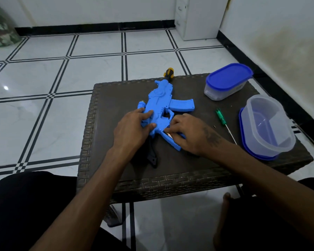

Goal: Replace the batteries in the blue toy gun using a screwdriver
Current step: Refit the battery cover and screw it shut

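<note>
Flanking toy gun: screwdriver, two containers right

No text, label, brand or number can be read anywhere: the toy gun under both hands shows only moulded relief, and the screwdriver and tubs to the right of the grip carry no legible print.
</note>
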The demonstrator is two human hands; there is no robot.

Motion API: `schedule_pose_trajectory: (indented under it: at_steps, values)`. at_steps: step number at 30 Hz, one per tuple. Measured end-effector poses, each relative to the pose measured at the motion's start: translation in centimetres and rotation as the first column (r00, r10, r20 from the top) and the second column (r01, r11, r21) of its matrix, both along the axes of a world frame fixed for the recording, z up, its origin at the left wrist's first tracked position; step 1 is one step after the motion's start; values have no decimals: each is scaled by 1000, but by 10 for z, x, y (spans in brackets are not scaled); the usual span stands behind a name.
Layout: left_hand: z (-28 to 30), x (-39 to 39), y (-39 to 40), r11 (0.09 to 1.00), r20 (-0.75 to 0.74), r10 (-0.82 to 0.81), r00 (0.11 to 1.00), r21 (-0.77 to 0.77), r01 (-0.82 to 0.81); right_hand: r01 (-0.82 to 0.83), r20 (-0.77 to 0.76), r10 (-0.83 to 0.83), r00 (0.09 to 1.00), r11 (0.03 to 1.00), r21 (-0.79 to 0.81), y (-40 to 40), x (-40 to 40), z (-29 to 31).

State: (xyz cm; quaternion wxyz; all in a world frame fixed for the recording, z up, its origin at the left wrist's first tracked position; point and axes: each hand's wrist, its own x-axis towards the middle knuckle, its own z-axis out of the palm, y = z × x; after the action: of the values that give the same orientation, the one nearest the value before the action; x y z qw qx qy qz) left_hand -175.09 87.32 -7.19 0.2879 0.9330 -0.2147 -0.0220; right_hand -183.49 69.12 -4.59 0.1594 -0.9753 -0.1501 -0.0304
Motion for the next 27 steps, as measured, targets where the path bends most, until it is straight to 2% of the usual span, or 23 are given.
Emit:
schedule_pose_trajectory:
  at_steps: [4,8,10,13,15,17,18,21,27]
  values:
    - [1,-1,-2,1000,-12,13,1000,11,-13,-17,-5,16,1000,998,-60,-2,-6,0]
    - [2,-2,-2,1000,-20,19,1000,21,-19,-42,-78,34,996,993,-111,2,-2,7]
    - [3,-1,-2,1000,-26,22,999,21,-21,20,-37,-22,999,998,-57,0,-6,9]
    - [3,-3,-1,999,-17,27,999,19,-27,233,82,-247,966,962,143,-18,-20,14]
    - [2,-5,-1,999,8,39,999,19,-40,362,-45,-361,932,931,35,-31,-31,18]
    - [2,-7,0,999,13,51,999,16,-51,398,-198,-417,887,908,-130,-39,-39,15]
    - [2,-7,0,999,16,48,999,22,-49,407,-248,-435,866,900,-157,-41,-43,13]
    - [5,-7,1,997,25,53,998,51,-54,449,-301,-470,830,882,-140,-36,-52,7]
    - [8,-12,6,995,38,71,997,75,-73,504,-285,-509,812,858,-97,-14,-54,-5]
